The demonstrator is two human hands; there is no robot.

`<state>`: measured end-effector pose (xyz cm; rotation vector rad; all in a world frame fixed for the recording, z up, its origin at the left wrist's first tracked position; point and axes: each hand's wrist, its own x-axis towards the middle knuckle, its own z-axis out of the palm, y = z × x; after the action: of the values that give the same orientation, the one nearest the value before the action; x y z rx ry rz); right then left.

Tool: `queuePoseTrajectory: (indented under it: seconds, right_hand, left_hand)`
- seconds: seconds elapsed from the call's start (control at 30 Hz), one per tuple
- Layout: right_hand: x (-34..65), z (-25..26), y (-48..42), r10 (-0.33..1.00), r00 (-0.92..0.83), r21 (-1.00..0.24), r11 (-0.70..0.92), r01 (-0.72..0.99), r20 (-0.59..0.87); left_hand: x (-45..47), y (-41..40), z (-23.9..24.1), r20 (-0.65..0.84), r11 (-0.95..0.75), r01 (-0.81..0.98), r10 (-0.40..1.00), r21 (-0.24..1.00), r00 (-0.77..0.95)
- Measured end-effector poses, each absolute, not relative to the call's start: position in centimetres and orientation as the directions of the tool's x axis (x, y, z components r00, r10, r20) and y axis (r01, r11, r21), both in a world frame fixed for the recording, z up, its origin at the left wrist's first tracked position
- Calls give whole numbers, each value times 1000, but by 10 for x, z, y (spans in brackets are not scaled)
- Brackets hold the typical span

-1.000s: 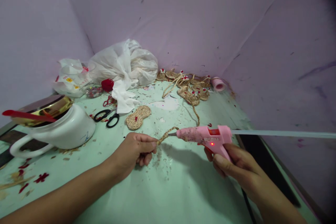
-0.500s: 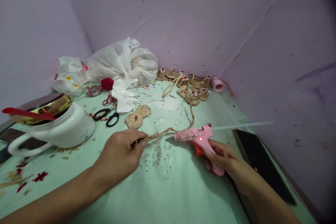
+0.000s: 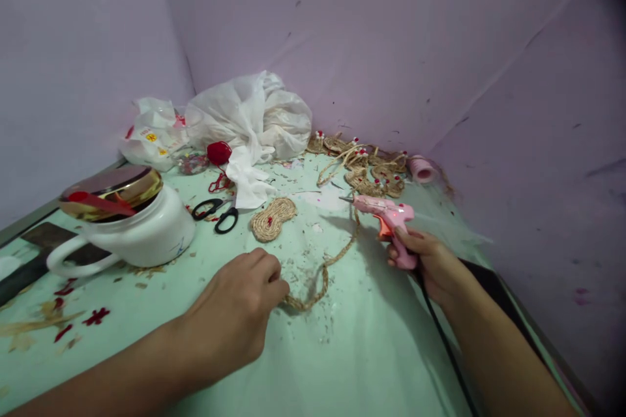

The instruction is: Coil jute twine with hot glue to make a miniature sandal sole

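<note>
Your left hand (image 3: 235,322): fingers curled, pinching one end of the jute cord (image 3: 323,273), which lies looped on the green table (image 3: 366,358). Your right hand (image 3: 433,264): wrapped around the pink glue gun (image 3: 386,210), near the cord's far stretch.

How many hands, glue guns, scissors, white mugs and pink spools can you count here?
hands: 2, the left hand pinching the jute cord, the right hand gripping the gun
pink glue gun: 1
black scissors: 1
white mug: 1
pink spool: 1
total: 6
</note>
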<state>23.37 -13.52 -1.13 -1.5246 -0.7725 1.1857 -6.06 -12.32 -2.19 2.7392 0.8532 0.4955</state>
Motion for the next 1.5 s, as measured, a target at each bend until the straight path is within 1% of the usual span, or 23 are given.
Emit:
queuePoseTrajectory:
  seconds: [0.13, 0.23, 0.33, 0.4, 0.47, 0.5, 0.57, 0.63, 0.7, 0.73, 0.8, 0.87, 0.9, 1.0, 1.07, 1.13, 1.17, 1.2, 1.27, 1.3, 1.33, 1.4, 1.5]
  right_hand:
    - [227, -9, -101, 917, 276, -957, -287, -49, -289]
    - [225, -6, -78, 910, 335, -966, -257, -2, -243]
    - [230, 2, -70, 873, 457, -976, -212, 43, -170]
    - [237, 9, -79, 840, 523, -974, -215, 78, -143]
    - [244, 17, -98, 821, 553, -962, -246, 118, -142]
    - [248, 21, -110, 825, 545, -954, -265, 138, -150]
    - [253, 27, -134, 839, 517, -933, -304, 192, -167]
    - [254, 29, -152, 882, 408, -890, -364, 275, -235]
    - [249, 25, -158, 900, 296, -870, -402, 286, -319]
    - [245, 21, -155, 903, 252, -866, -413, 281, -349]
    - [237, 10, -141, 910, 211, -870, -406, 279, -356]
    - [231, -1, -120, 915, 245, -850, -392, 353, -320]
    - [230, -4, -110, 915, 270, -842, -387, 375, -300]
    - [231, -4, -94, 904, 378, -786, -378, 489, -200]
    - [229, 2, -101, 888, 449, -739, -369, 564, -101]
    - [219, 9, -121, 882, 472, -698, -340, 630, -3]
    - [211, 11, -134, 902, 425, -651, -280, 706, 73]
    - [202, 12, -148, 941, 319, -652, -175, 738, 109]
    - [183, 10, -173, 994, -46, -723, 104, 683, 99]
    - [174, 6, -183, 974, -211, -752, 202, 628, 86]
    - [168, 2, -190, 953, -298, -755, 231, 614, 49]
    - [160, -8, -199, 931, -364, -717, 268, 643, 22]
    - [157, -22, -200, 930, -367, -660, 295, 691, 31]
  left_hand:
    - [-58, -128, -24, 200, -833, 462, 530, 303, 824]
    - [-57, -130, -26, 208, -853, 422, 493, 306, 845]
    - [-59, -128, -25, 298, -804, 477, 581, 354, 758]
    - [-62, -122, -19, 367, -690, 565, 721, 453, 587]
    - [-67, -114, -10, 349, -508, 589, 861, 629, 370]
    - [-69, -109, -5, 296, -381, 552, 924, 742, 240]
    - [-72, -101, 2, 72, -81, 383, 997, 920, 37]
    - [-73, -99, 6, -33, 32, 166, 999, 986, 6]
    - [-72, -103, 6, -23, 16, 85, 997, 996, 75]
    - [-71, -107, 7, 32, -45, 96, 990, 994, 134]
    - [-69, -116, 7, 210, -259, 143, 935, 955, 286]
    - [-66, -125, 4, 384, -497, 149, 799, 855, 463]
    - [-65, -128, 1, 427, -590, 151, 716, 794, 553]
    - [-60, -129, -14, 452, -792, 194, 509, 579, 732]
    - [-57, -127, -25, 446, -859, 230, 445, 457, 777]
    - [-54, -125, -34, 437, -879, 267, 435, 395, 787]
    - [-54, -125, -36, 436, -881, 283, 439, 379, 785]
    - [-53, -124, -38, 437, -881, 299, 447, 367, 781]
    - [-53, -124, -38, 432, -885, 315, 446, 343, 783]
    - [-53, -125, -38, 426, -891, 312, 434, 329, 794]
    - [-53, -125, -38, 417, -898, 306, 422, 317, 805]
    - [-53, -126, -38, 405, -904, 293, 405, 311, 820]
    - [-52, -127, -39, 392, -892, 298, 422, 339, 817]
